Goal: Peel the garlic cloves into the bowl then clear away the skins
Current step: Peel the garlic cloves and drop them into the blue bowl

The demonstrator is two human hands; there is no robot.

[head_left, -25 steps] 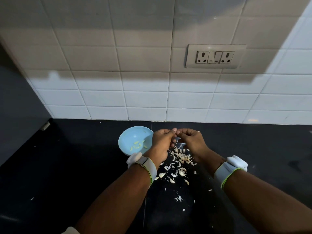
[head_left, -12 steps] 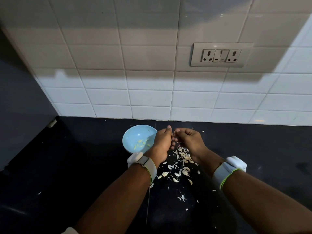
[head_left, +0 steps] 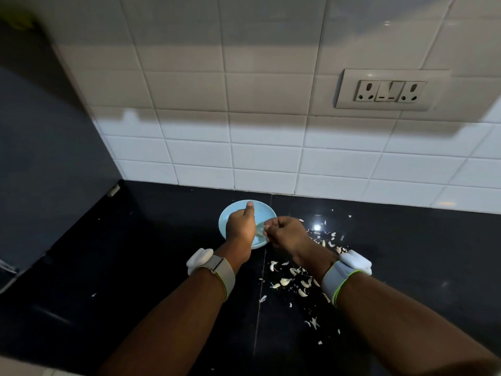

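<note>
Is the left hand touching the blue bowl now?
Cannot tell. In the head view the left hand lies in front of the blue bowl and hides its near part, so neither contact nor gap shows.

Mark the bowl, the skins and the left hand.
bowl [head_left: 232, 210]: head view, bare far-left rim.
skins [head_left: 286, 281]: head view, one scrap on the counter.
left hand [head_left: 240, 226]: head view, back of the hand.

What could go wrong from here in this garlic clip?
1. The left hand hangs over the light blue bowl, hiding its contents; a dropped clove might miss or bring skin along.
2. The garlic skins lie scattered over the black counter, some near the wall, so clearing may miss flecks.
</note>
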